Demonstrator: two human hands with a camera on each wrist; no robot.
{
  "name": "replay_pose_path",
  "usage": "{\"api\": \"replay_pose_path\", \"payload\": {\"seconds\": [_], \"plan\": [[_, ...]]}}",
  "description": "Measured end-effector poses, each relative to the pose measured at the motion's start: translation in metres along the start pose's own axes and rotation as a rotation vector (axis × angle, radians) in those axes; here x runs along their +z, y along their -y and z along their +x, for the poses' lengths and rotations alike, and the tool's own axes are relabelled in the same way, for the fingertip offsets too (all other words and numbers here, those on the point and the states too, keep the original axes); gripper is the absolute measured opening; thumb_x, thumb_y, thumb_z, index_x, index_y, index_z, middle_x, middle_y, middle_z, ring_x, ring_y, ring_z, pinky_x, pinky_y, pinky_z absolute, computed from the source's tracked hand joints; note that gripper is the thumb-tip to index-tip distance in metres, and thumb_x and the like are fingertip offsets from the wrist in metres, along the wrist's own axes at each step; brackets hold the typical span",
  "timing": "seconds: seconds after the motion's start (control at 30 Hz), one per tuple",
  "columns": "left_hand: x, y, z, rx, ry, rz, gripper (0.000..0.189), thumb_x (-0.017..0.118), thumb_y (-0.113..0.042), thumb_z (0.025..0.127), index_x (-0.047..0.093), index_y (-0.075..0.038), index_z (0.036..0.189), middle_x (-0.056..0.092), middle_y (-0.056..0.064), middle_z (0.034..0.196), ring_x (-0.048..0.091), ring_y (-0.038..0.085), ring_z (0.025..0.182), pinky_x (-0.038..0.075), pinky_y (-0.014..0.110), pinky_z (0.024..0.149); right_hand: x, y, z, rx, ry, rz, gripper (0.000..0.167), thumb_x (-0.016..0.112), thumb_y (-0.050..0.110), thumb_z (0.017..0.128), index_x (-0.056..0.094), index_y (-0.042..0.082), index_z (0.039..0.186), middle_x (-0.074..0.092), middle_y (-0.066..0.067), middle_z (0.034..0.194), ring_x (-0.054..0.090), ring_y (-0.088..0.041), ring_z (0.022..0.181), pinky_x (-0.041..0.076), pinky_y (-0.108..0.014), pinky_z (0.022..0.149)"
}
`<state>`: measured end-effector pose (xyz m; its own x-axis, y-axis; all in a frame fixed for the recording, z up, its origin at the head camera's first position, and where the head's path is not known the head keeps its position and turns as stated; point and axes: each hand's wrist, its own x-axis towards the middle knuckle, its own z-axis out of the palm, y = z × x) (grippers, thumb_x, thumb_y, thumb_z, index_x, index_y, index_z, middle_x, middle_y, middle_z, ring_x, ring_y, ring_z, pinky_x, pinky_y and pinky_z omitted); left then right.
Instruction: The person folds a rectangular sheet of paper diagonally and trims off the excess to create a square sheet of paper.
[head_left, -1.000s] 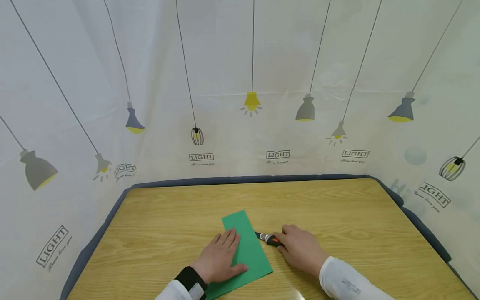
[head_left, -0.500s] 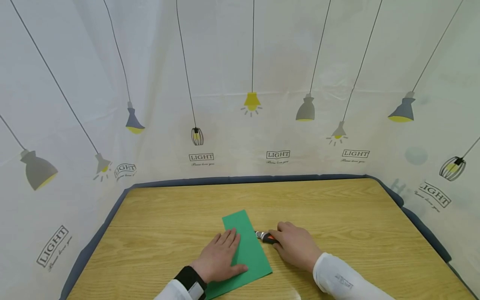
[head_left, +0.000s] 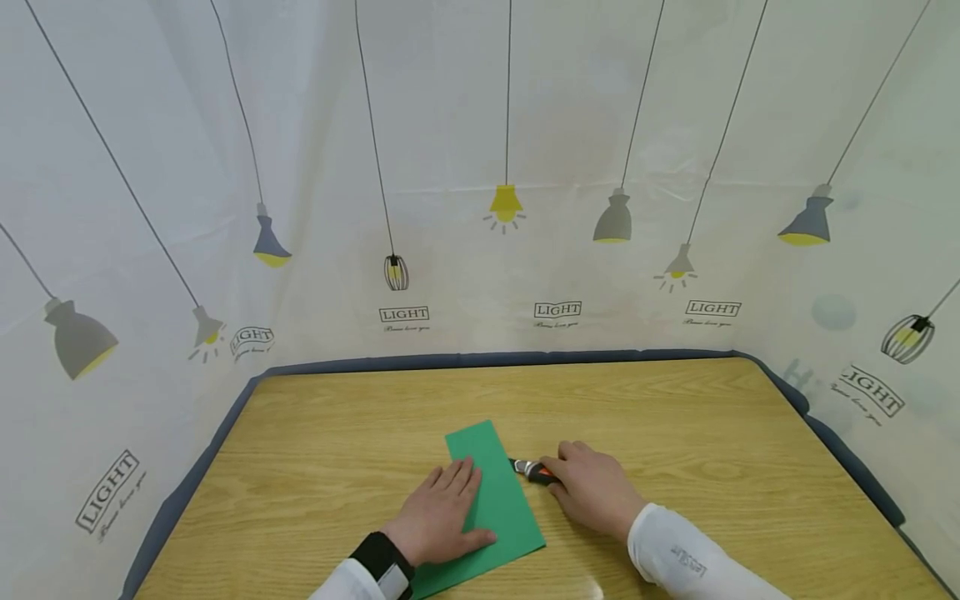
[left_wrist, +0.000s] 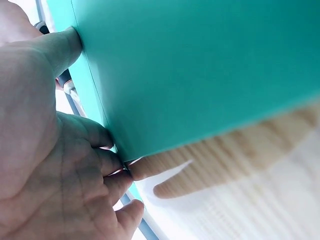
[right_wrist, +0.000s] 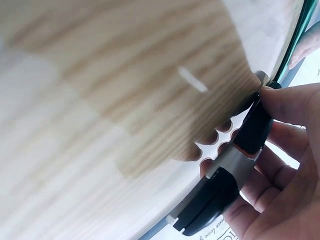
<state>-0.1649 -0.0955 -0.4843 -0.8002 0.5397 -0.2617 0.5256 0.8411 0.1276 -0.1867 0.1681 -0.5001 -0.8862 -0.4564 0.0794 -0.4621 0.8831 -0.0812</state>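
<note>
A green sheet (head_left: 504, 517) of paper or card lies slanted on the wooden table. My left hand (head_left: 442, 512) rests flat on it, fingers straight and thumb out to the side. In the left wrist view, a thin dark line runs along the green sheet (left_wrist: 200, 70) beside the thumb and fingers. My right hand (head_left: 596, 490) grips a utility knife (head_left: 542, 475) with a black, silver and orange handle. The knife's front end points left, right at the sheet's right edge. In the right wrist view, fingers curl round the utility knife (right_wrist: 212, 192), its rear end facing the camera.
The wooden table (head_left: 337, 433) has a dark blue border (head_left: 465, 360) along its far and side edges. Beyond it hangs a pale curtain (head_left: 450, 125) printed with lamps. A black band (head_left: 382, 557) circles the left wrist.
My right hand and the utility knife have shifted slightly left and away from me, mostly in the first half second. My left hand and the green sheet have stayed in place.
</note>
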Motion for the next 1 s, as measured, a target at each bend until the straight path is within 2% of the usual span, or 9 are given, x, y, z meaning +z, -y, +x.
{"api": "replay_pose_path", "payload": {"seconds": [0.4,0.77,1.0], "plan": [[0.001,0.001,0.001,0.013,0.01,-0.012,0.089,0.048,-0.068,0.091,0.028,-0.01,0.155,0.022,0.011,0.163,0.023,0.028,0.15,0.024,0.05,0.12,-0.002,-0.013,-0.007,0.054,-0.009,-0.024,0.038,0.071,0.035,0.089,0.067,0.025,0.125,0.053,0.007,0.089,0.043,-0.007,0.072,0.039,-0.024,0.056],[-0.001,0.003,0.001,0.035,0.019,-0.012,0.089,0.049,-0.068,0.091,0.027,-0.01,0.155,0.022,0.011,0.163,0.022,0.029,0.15,0.025,0.052,0.119,-0.003,-0.013,-0.009,0.058,0.004,-0.036,0.037,0.07,0.037,0.089,0.068,0.026,0.124,0.054,0.007,0.09,0.044,-0.007,0.073,0.04,-0.025,0.056],[-0.003,0.002,0.0,0.034,0.023,-0.018,0.089,0.049,-0.068,0.091,0.027,-0.01,0.155,0.022,0.011,0.163,0.022,0.028,0.15,0.024,0.051,0.119,-0.001,-0.01,-0.005,0.045,-0.016,-0.038,0.037,0.071,0.037,0.088,0.068,0.026,0.123,0.055,0.008,0.09,0.046,-0.007,0.073,0.041,-0.025,0.057]]}}
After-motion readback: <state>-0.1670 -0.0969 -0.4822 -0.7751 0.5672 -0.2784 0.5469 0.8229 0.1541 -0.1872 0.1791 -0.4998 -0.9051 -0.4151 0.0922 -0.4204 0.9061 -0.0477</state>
